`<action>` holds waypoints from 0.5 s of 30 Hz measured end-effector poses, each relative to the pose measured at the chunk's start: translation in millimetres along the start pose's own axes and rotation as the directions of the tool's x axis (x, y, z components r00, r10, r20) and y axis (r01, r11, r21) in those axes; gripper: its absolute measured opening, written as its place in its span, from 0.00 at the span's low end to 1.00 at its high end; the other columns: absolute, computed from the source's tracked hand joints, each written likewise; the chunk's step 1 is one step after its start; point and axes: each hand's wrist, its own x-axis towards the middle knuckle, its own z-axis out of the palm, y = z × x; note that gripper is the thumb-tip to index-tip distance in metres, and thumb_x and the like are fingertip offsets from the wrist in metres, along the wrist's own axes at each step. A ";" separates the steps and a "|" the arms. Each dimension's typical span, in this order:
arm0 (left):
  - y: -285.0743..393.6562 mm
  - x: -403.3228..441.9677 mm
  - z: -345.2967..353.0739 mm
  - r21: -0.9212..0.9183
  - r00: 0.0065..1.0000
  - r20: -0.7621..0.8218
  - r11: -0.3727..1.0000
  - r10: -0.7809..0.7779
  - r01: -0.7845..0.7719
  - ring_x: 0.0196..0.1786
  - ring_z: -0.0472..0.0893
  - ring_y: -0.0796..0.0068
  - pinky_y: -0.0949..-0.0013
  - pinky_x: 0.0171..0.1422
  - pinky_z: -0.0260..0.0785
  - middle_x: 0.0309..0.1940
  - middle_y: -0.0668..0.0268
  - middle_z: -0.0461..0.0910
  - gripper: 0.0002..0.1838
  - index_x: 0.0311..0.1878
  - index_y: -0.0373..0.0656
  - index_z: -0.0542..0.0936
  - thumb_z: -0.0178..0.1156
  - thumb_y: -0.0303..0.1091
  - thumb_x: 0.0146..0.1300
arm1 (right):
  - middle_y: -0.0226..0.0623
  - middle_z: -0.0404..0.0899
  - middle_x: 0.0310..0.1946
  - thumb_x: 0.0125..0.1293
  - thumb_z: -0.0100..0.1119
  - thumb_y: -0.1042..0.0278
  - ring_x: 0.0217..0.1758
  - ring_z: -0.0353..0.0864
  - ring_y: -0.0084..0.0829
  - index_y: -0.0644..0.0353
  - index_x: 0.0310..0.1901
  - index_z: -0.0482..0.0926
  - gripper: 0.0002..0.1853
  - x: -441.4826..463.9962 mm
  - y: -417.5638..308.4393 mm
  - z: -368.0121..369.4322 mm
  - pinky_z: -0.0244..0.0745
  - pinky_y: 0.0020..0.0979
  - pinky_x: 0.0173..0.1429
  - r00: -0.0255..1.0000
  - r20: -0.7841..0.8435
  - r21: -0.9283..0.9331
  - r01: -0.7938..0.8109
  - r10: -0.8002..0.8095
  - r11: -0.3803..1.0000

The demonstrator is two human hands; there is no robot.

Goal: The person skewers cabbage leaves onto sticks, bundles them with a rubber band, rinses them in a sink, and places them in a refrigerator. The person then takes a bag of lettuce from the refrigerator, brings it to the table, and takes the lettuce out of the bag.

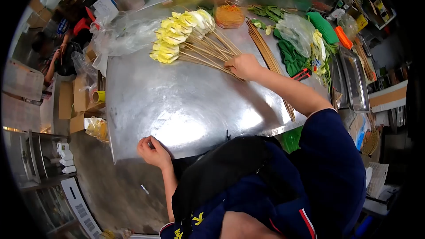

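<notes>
My right hand (243, 66) is closed around the bare ends of wooden skewers (208, 49) in the upper middle of the steel table (155, 93). Their far ends carry bunches of pale yellow cabbage leaves (170, 37), fanned out in a heap toward the back left. How many sticks are in my fingers is hidden. Down at the table's front edge, my left hand (153, 152) is loosely curled, fingers a little apart, with nothing visible in it.
A bundle of bare skewers (270, 57) lies right of my right hand, partly under the forearm. Behind are a clear tub of orange shreds (229, 15) and plastic bags (128, 33). Green cloth (292, 57), red-handled scissors (302, 75) and metal trays (354, 79) are rightward. Another person (51, 55) is at far left.
</notes>
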 end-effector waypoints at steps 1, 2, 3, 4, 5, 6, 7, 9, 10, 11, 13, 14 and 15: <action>2.8 1.7 1.1 -0.011 0.999 0.005 0.999 -0.035 0.035 0.44 0.72 0.64 0.65 0.45 0.65 0.40 0.63 0.73 0.06 0.32 0.38 0.75 0.57 0.32 0.57 | 0.38 0.80 0.26 0.51 0.54 0.68 0.34 0.79 0.41 0.49 0.34 0.84 0.10 1.0 1.4 -1.5 0.74 0.38 0.36 0.999 -0.023 -0.061 0.032 -0.033 0.998; 5.6 2.3 -0.6 -0.017 0.997 0.016 0.997 -0.070 0.070 0.44 0.72 0.64 0.65 0.45 0.64 0.40 0.63 0.73 0.06 0.32 0.38 0.75 0.57 0.32 0.57 | 0.38 0.80 0.25 0.50 0.54 0.69 0.34 0.79 0.40 0.49 0.33 0.84 0.10 2.6 1.2 -1.4 0.74 0.38 0.36 0.997 -0.039 -0.117 0.059 -0.064 0.991; 6.5 0.8 -2.6 -0.021 0.994 0.036 0.994 -0.105 0.106 0.44 0.72 0.64 0.65 0.45 0.64 0.40 0.64 0.73 0.06 0.32 0.38 0.75 0.57 0.31 0.57 | 0.38 0.79 0.24 0.49 0.54 0.70 0.34 0.80 0.40 0.50 0.31 0.83 0.09 4.4 1.7 -0.6 0.75 0.37 0.35 0.992 -0.048 -0.156 0.105 -0.113 0.982; 3.7 -1.0 -2.3 -0.014 0.998 0.020 0.998 -0.066 0.066 0.44 0.72 0.64 0.65 0.46 0.64 0.40 0.63 0.73 0.06 0.32 0.39 0.75 0.57 0.31 0.56 | 0.38 0.79 0.23 0.49 0.54 0.71 0.33 0.80 0.39 0.51 0.29 0.83 0.08 5.7 4.7 0.5 0.75 0.37 0.34 0.986 -0.051 -0.193 0.145 -0.157 0.970; -0.9 -1.0 -0.4 -0.008 1.000 0.005 1.000 -0.024 0.024 0.45 0.72 0.63 0.65 0.46 0.64 0.40 0.63 0.73 0.06 0.32 0.39 0.75 0.57 0.31 0.56 | 0.38 0.79 0.22 0.48 0.54 0.71 0.33 0.80 0.39 0.52 0.27 0.83 0.07 6.4 7.4 1.6 0.75 0.36 0.33 0.978 -0.055 -0.230 0.183 -0.200 0.956; -3.8 -0.2 1.5 -0.002 1.000 -0.015 1.000 0.021 -0.021 0.45 0.72 0.63 0.64 0.46 0.64 0.40 0.63 0.73 0.06 0.32 0.39 0.75 0.57 0.31 0.56 | 0.38 0.79 0.22 0.48 0.55 0.71 0.32 0.80 0.38 0.53 0.25 0.82 0.06 8.3 9.1 4.5 0.75 0.35 0.33 0.982 0.012 -0.289 0.184 -0.189 0.939; -4.8 0.3 2.4 -0.008 1.000 -0.012 1.000 0.011 -0.011 0.45 0.72 0.63 0.64 0.46 0.64 0.40 0.63 0.73 0.06 0.32 0.39 0.75 0.57 0.31 0.56 | 0.38 0.79 0.22 0.48 0.55 0.72 0.31 0.81 0.38 0.54 0.24 0.81 0.05 11.7 9.6 9.7 0.75 0.35 0.32 0.982 0.076 -0.345 0.191 -0.175 0.919; -4.5 0.5 2.7 -0.021 1.000 -0.009 1.000 -0.004 0.004 0.45 0.72 0.62 0.64 0.46 0.64 0.40 0.62 0.73 0.06 0.32 0.38 0.75 0.57 0.31 0.56 | 0.39 0.78 0.23 0.47 0.55 0.72 0.30 0.80 0.37 0.56 0.23 0.80 0.04 15.5 3.5 10.0 0.74 0.34 0.31 0.966 0.209 -0.412 0.226 -0.150 0.882; -4.6 -0.1 2.1 -0.011 1.000 -0.008 1.000 0.002 -0.003 0.45 0.72 0.62 0.64 0.46 0.64 0.40 0.62 0.73 0.06 0.32 0.38 0.75 0.57 0.31 0.56 | 0.39 0.78 0.24 0.47 0.56 0.72 0.30 0.80 0.37 0.57 0.24 0.80 0.04 17.7 -3.0 1.0 0.74 0.35 0.30 0.949 0.280 -0.426 0.255 -0.141 0.868; -4.5 -0.3 1.7 -0.003 1.000 -0.008 1.000 0.010 -0.011 0.45 0.72 0.62 0.64 0.46 0.64 0.40 0.62 0.73 0.06 0.32 0.38 0.75 0.57 0.31 0.56 | 0.39 0.77 0.24 0.46 0.56 0.73 0.30 0.80 0.37 0.58 0.25 0.79 0.04 19.1 -7.1 -4.4 0.74 0.35 0.29 0.929 0.347 -0.440 0.283 -0.129 0.852; -3.2 1.8 1.5 0.002 1.000 -0.007 1.000 0.017 -0.017 0.45 0.71 0.62 0.63 0.46 0.64 0.40 0.62 0.73 0.05 0.32 0.38 0.75 0.57 0.30 0.56 | 0.38 0.77 0.22 0.46 0.56 0.73 0.28 0.80 0.37 0.58 0.23 0.79 0.03 19.4 -2.4 -2.0 0.74 0.35 0.29 0.924 0.324 -0.411 0.330 -0.203 0.850; -2.4 1.5 0.8 0.002 1.000 -0.004 1.000 0.014 -0.014 0.44 0.71 0.62 0.63 0.46 0.64 0.40 0.62 0.72 0.05 0.32 0.38 0.75 0.57 0.30 0.56 | 0.38 0.77 0.21 0.46 0.56 0.73 0.27 0.80 0.37 0.58 0.22 0.78 0.02 19.4 1.8 -0.7 0.74 0.35 0.29 0.920 0.311 -0.398 0.356 -0.241 0.846; -2.4 1.0 0.1 0.002 1.000 -0.001 1.000 0.010 -0.010 0.44 0.71 0.62 0.63 0.45 0.64 0.40 0.62 0.72 0.05 0.32 0.38 0.75 0.57 0.30 0.56 | 0.38 0.78 0.22 0.46 0.56 0.72 0.28 0.80 0.37 0.58 0.22 0.79 0.03 18.8 5.8 0.1 0.74 0.35 0.30 0.916 0.308 -0.394 0.370 -0.258 0.841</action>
